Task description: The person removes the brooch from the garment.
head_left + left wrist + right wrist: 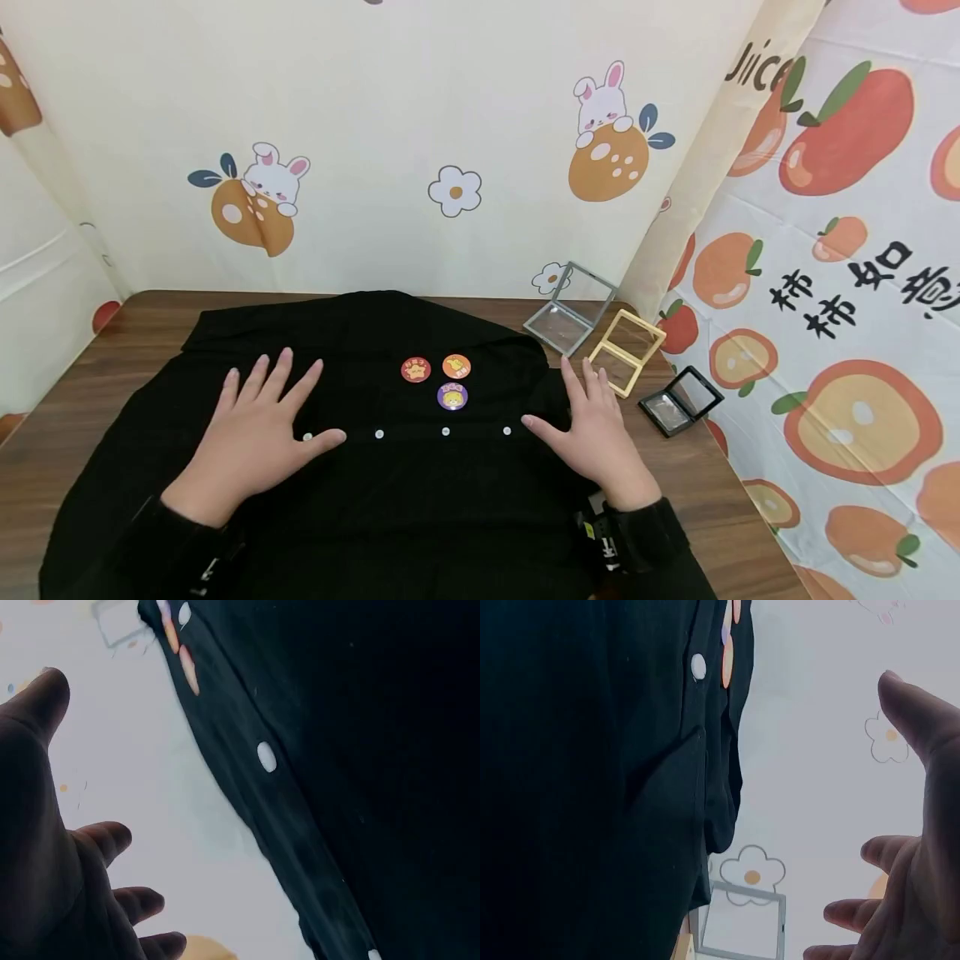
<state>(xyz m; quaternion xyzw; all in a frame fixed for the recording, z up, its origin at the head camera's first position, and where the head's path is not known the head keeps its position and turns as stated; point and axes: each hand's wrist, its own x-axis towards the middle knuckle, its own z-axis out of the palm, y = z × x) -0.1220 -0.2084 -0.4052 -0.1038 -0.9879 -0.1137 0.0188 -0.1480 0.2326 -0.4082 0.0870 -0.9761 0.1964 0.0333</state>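
Observation:
A black buttoned shirt (405, 508) lies spread over the table, a row of white buttons (379, 434) running across it. Three round stickers or badges, one red (416, 369), one orange (456, 366) and one purple (452, 397), sit in a cluster above the buttons. My left hand (255, 433) is over the shirt's left part with its fingers spread, the thumb near a button. On the other side, my right hand (596, 433) has straight fingers and thumb out, close to the shirt's right edge. Both palms hold nothing in the wrist views.
Right of the shirt stand three opened square compacts or cases: grey (558, 327), yellow (617, 373) and black (666, 413). A cream wall cloth with rabbits (457, 250) closes off the back. A fruit-printed cloth (862, 333) hangs along the table's (720, 517) right edge.

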